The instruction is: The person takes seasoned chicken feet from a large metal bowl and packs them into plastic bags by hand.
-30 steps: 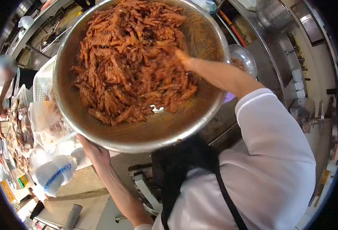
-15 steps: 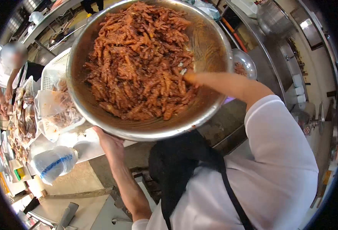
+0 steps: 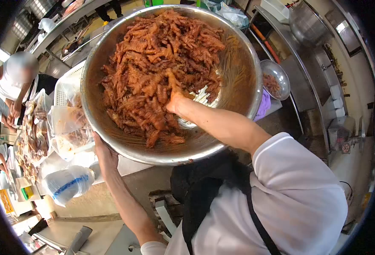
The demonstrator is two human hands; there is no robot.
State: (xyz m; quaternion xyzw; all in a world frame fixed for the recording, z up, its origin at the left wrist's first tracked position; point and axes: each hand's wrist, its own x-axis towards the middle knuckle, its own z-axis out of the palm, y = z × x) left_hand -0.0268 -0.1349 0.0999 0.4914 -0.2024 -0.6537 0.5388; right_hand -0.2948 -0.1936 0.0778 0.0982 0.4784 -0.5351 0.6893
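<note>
Bowl [image 3: 240, 63], upper ctr of frame, has red-brown meat [image 3: 153, 59] heaped mostly L & mid; R hand [image 3: 174, 100] is in among it, fingers partly buried, can't tell if closed on any. L hand [image 3: 106, 156] is against bowl's outer side, lower L, fingers hidden underneath, so can't tell its grip. Small bowl [image 3: 282, 74] w/ reddish bits sits R of it, purple cloth [image 3: 264, 105] nearby; bag [image 3: 68, 182] w/ blue stripe, lower L of frame.

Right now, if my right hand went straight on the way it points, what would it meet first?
Your right hand would most likely meet the heap of reddish-brown food; it already seems to be touching it, though one view leaves the depth unclear.
</note>
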